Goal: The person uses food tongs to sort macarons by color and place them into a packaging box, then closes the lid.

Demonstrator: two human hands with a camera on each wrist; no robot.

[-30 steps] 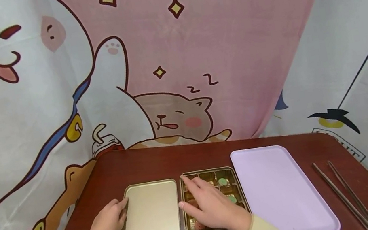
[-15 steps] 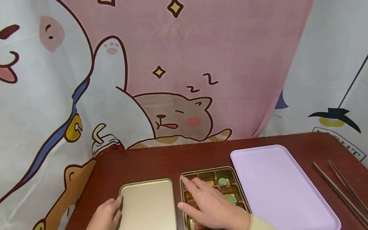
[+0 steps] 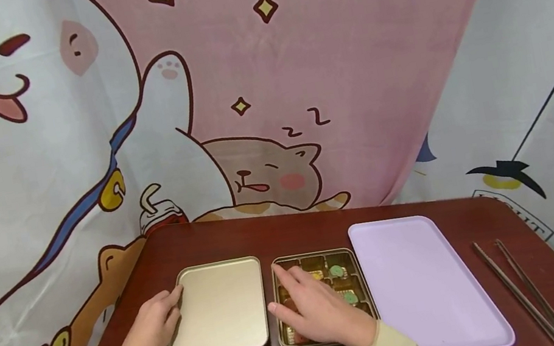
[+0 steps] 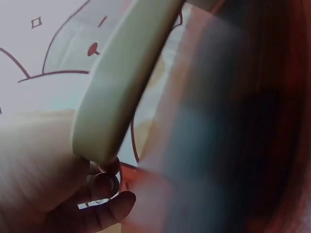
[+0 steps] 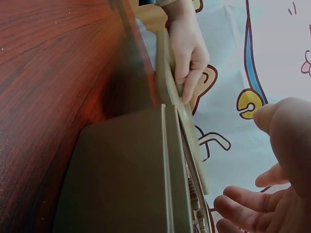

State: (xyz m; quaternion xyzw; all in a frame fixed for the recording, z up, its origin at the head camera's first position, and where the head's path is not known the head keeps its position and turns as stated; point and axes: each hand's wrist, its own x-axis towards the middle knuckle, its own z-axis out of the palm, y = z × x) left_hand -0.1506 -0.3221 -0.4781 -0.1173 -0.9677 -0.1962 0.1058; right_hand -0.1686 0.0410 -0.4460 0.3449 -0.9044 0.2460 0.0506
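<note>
A square, pale gold tin lid [image 3: 218,310] is in my left hand [image 3: 151,329], which pinches it by its left edge. The left wrist view shows this lid [image 4: 121,82] with the fingers curled at its near end. In the right wrist view the lid stands just beyond the matching tin box [image 5: 121,170]. My right hand [image 3: 319,308] is over the open box, fingers straight, the index fingertip by its far left corner. Inside the box, a gold divided insert holds green pieces [image 3: 338,272] and reddish ones, partly hidden under the hand.
A lilac tray [image 3: 431,288] lies just right of the box. Farther right are long metal tongs [image 3: 526,290]. The dark red wooden table [image 3: 266,237] ends at a cartoon-printed cloth [image 3: 346,62] behind.
The left hand and the lid first shift left, then the lid shows slightly higher up in the head view. The right hand keeps its place over the box.
</note>
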